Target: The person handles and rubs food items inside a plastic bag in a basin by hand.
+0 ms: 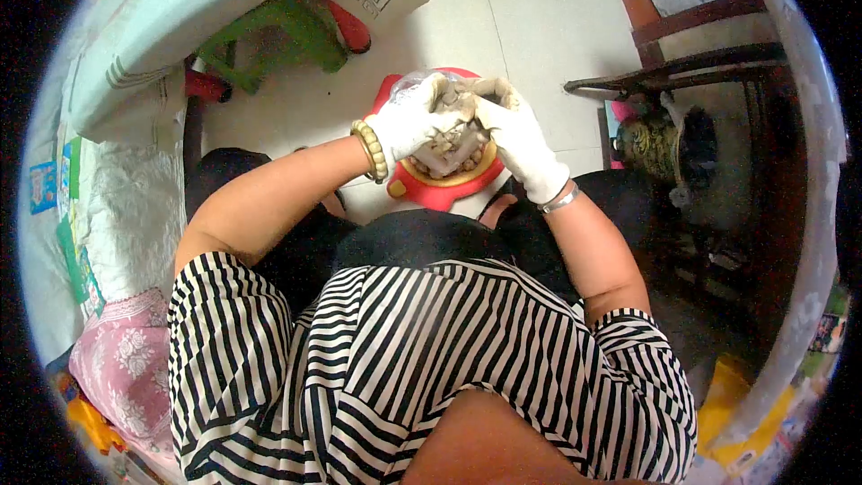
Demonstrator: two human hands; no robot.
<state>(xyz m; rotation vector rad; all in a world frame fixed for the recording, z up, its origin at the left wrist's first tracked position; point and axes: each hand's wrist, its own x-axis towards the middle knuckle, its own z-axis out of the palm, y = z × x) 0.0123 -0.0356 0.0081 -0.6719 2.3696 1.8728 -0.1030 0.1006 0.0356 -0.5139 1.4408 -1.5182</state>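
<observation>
My left hand [420,117] and my right hand [515,130] wear white gloves soiled grey-brown at the fingers. Their fingertips meet, bent and closed, around something small and greyish that I cannot make out. Right below them a clear plastic bag or liner [438,162] holds several small brown, roundish pieces [469,164]. It rests on a low red stool [435,198] with a yellow ring on its top. The gloves hide part of the bag and whatever lies between the fingers.
At the upper left, a green plastic stool [285,40] stands under a cloth-covered table [202,4]. A dark wooden rack or chair [700,63] is on the right. Pale floor tiles [530,13] stretch ahead. A pink lace cloth [126,350] hangs at the lower left.
</observation>
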